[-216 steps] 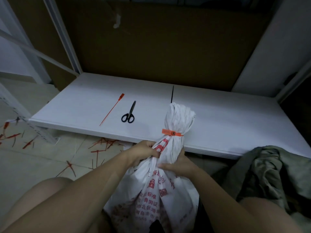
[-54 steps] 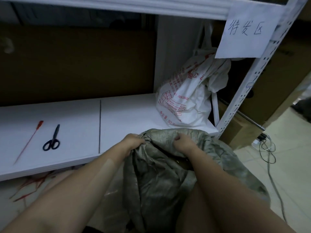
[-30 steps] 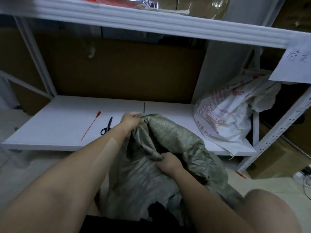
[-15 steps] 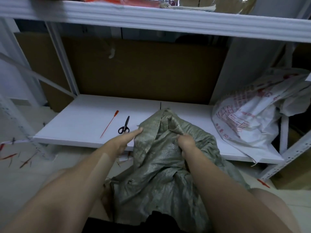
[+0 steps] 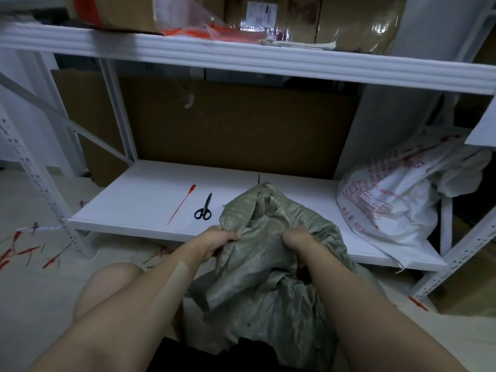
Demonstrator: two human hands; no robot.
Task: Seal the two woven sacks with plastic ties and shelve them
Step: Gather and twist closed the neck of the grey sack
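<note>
Green woven sack (image 5: 268, 267): being gripped at its mouth by left hand (image 5: 214, 244) and right hand (image 5: 298, 240), fingers curled in fabric, near side of lower shelf (image 5: 139, 205). White sack (image 5: 389, 205) being borne at shelf's right end; red tie (image 5: 182, 208), scissors (image 5: 204, 210) towards left

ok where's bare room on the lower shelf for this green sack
Widest bare patch on the lower shelf: between the scissors and the white sack, behind the green sack. A smaller one lies left of the red tie, up to the shelf's left end. The white sack fills the right end; boxes crowd the top shelf.
</note>
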